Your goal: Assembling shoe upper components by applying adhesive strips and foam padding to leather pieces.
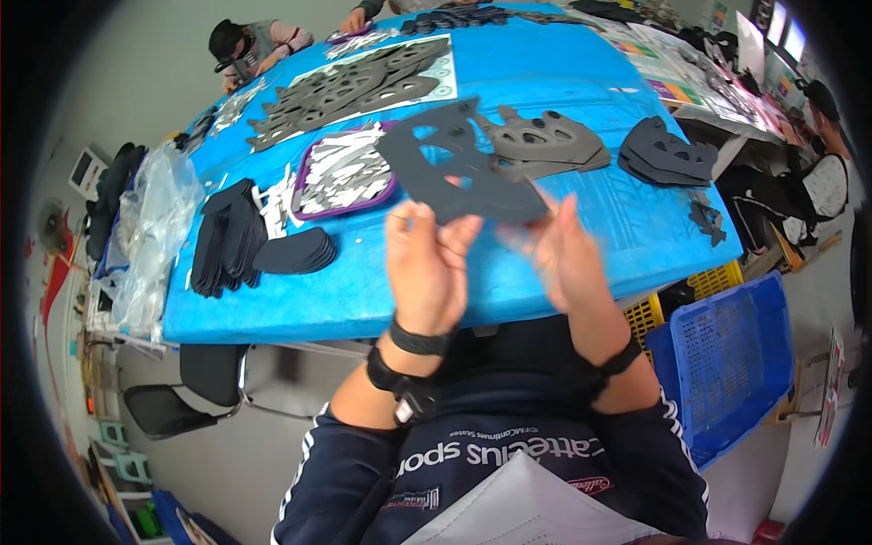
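Note:
My left hand [427, 259] is closed on the lower edge of a dark grey shoe-upper panel [422, 163] with cut-out openings, held up above the blue-covered table [363, 272]. Beside the panel's right end is my right hand [570, 259], blurred by motion; whether its fingers touch the panel I cannot tell. Just behind the held panel lies a stack of brownish-grey upper panels [545, 145]. To its left a purple-rimmed tray [304, 216] holds many small white strips [345, 168].
Black oval pieces [295, 252] and upright black stacks [225, 241] lie at left. Grey panels [354, 86] spread farther back; dark panels [668, 154] sit at right. A blue crate [727, 354] stands low at right, a black chair [204, 381] at left. Another person [259, 50] works across the table.

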Demonstrator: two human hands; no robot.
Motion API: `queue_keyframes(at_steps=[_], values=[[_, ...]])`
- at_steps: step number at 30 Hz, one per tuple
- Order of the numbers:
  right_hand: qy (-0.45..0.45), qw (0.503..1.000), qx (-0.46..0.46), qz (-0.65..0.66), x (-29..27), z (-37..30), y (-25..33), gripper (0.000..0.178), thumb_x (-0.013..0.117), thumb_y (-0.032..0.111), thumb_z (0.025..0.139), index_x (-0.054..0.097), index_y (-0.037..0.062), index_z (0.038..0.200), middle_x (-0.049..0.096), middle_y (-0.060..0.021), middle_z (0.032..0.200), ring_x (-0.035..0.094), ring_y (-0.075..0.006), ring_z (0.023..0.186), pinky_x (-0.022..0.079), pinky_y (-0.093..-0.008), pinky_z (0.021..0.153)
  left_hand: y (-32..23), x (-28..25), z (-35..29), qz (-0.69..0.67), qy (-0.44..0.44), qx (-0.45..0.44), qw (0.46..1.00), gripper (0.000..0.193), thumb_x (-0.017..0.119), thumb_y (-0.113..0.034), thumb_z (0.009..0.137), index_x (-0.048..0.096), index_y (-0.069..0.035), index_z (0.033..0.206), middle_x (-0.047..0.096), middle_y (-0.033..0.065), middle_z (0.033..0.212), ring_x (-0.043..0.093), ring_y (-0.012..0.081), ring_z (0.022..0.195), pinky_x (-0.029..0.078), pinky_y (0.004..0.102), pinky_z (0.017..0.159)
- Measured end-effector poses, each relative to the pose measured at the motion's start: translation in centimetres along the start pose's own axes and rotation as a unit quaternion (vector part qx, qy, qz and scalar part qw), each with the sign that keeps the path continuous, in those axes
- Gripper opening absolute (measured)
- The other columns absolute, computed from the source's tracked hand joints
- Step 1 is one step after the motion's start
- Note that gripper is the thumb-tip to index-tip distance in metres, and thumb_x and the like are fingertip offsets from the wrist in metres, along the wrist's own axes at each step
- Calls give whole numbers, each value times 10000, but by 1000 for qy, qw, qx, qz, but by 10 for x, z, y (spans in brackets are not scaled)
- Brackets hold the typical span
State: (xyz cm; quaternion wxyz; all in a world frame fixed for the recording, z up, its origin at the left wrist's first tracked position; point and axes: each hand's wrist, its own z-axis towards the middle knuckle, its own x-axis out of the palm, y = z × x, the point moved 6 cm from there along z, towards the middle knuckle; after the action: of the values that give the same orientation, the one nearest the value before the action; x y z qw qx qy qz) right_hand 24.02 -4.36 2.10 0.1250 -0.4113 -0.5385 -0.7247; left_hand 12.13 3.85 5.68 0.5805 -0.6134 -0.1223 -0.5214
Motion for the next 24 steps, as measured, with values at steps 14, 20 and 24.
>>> queue_keyframes(at_steps=[14,20,24], values=[[-81,733,-348,-579,-22,-24,63,181,575,49,839,589,-20,1006,606,-111,822,605,-122,679,476,-232,611,-85,-27,69,830,196,287,436,171,630,-107,730,615,-31,882,620,162,920,594,331,809,479,396,743],[-156,822,-300,-459,-58,-20,61,189,578,68,846,587,-36,1004,618,-96,853,608,-114,702,483,-230,620,-93,-81,113,849,256,15,462,169,660,-139,697,666,-21,818,641,149,775,611,293,715,469,343,653],[-145,857,-272,-414,-64,-13,56,211,584,95,850,581,-37,1015,612,-92,871,606,-118,711,494,-236,640,-103,-75,111,841,228,-4,491,122,620,-41,698,663,-15,809,640,136,772,611,274,714,474,330,659]])
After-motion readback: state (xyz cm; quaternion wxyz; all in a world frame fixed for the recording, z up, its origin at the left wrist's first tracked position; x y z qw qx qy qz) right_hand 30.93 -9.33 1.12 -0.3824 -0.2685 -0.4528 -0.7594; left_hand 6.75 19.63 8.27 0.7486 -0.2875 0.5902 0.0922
